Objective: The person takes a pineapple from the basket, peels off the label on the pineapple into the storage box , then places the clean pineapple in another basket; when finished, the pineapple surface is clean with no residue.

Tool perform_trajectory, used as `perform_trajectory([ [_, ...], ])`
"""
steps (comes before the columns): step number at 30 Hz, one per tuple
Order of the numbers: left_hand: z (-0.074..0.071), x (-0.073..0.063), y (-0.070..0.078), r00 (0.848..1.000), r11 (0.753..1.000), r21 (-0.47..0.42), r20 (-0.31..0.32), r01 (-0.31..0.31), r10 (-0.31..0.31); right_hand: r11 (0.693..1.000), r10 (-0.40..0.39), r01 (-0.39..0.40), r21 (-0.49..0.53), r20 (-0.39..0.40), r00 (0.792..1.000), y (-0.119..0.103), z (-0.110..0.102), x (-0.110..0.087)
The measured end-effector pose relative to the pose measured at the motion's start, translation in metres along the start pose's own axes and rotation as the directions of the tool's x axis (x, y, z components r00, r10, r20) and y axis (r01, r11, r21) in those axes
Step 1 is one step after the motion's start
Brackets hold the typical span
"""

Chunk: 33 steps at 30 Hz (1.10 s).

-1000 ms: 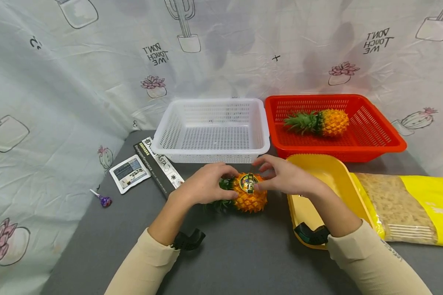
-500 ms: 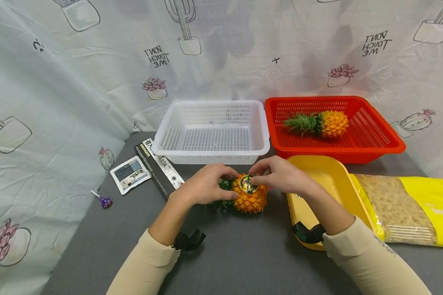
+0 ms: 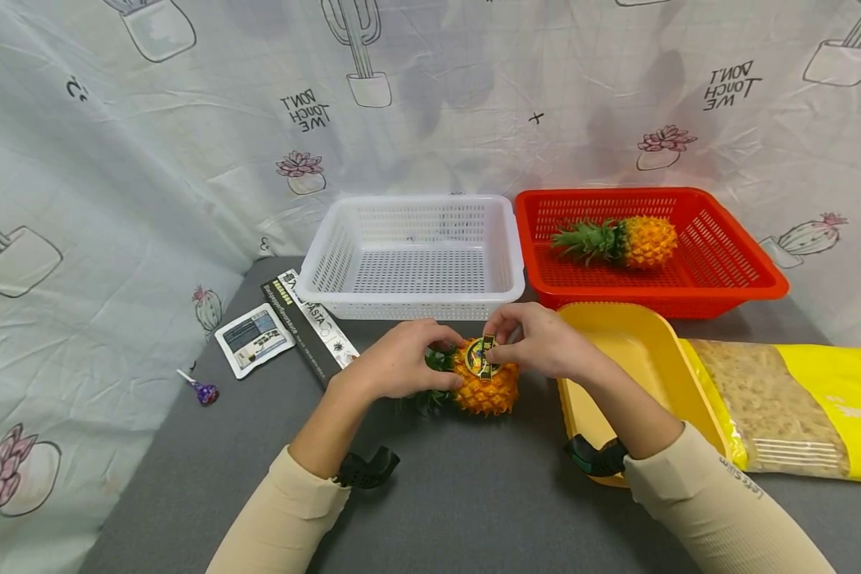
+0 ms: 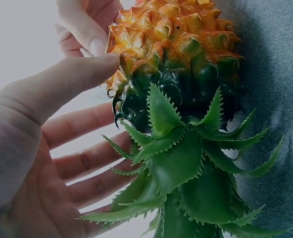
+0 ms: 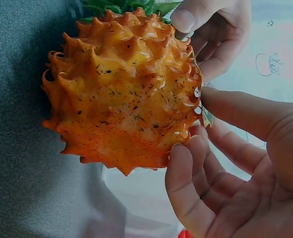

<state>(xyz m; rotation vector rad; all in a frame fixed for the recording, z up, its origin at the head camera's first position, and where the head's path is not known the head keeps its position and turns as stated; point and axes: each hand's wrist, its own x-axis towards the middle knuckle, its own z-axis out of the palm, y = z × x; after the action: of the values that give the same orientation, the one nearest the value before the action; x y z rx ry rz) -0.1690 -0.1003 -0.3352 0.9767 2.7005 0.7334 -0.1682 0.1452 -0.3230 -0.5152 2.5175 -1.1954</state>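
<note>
A small orange toy-like pineapple (image 3: 486,392) lies on its side on the grey table, its green leaves (image 4: 176,163) toward the left. My left hand (image 3: 400,363) holds it near the crown, thumb on the near side and fingers spread behind. A round label with a dark strip (image 3: 479,359) sits on its upper side. My right hand (image 3: 545,339) is at the fruit's base end. In the right wrist view its thumb (image 5: 236,109) touches the label's edge, while the curled fingertips (image 5: 179,161) rest against the fruit. Part of the label is hidden by the thumb.
Behind stand a white basket (image 3: 409,306) and a red basket (image 3: 732,279) with another pineapple (image 3: 649,241). At right are a yellow tray (image 3: 646,335) and a pasta bag (image 3: 782,406). Left lie a black-and-white box (image 3: 308,327), a white sachet (image 3: 253,340) and a lollipop (image 3: 204,392).
My right hand has come in from hovering with spread fingers; its thumb now touches the label and its fingers have curled onto the fruit. The left hand and pineapple stay in place.
</note>
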Motion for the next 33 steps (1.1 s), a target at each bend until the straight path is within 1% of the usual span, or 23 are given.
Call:
perform_trajectory([
  [9, -0.0011, 0.0002, 0.0009, 1.0, 1.0, -0.002, 0.005, -0.001, 0.001, 0.998, -0.059, 0.06, 0.016, -0.046, 0.997, 0.0024, 0.0017, 0.0],
  [21, -0.0026, 0.0005, 0.0008, 1.0, 1.0, -0.015, 0.014, 0.017, -0.017, 0.997, -0.081, 0.082, 0.006, -0.071, 0.994, 0.0022, 0.0008, -0.0006],
  [30, -0.0029, 0.0018, -0.0009, 1.0, 0.999, -0.03, 0.024, 0.018, -0.018, 0.996, -0.085, 0.088, 0.029, -0.073, 0.994, 0.0015, -0.0006, -0.002],
  [33, -0.0029, 0.0026, -0.0011, 0.999, 0.999, -0.032, 0.029, 0.023, -0.022, 0.996, -0.087, 0.09, 0.029, -0.086, 0.992, 0.0018, -0.0011, -0.0027],
])
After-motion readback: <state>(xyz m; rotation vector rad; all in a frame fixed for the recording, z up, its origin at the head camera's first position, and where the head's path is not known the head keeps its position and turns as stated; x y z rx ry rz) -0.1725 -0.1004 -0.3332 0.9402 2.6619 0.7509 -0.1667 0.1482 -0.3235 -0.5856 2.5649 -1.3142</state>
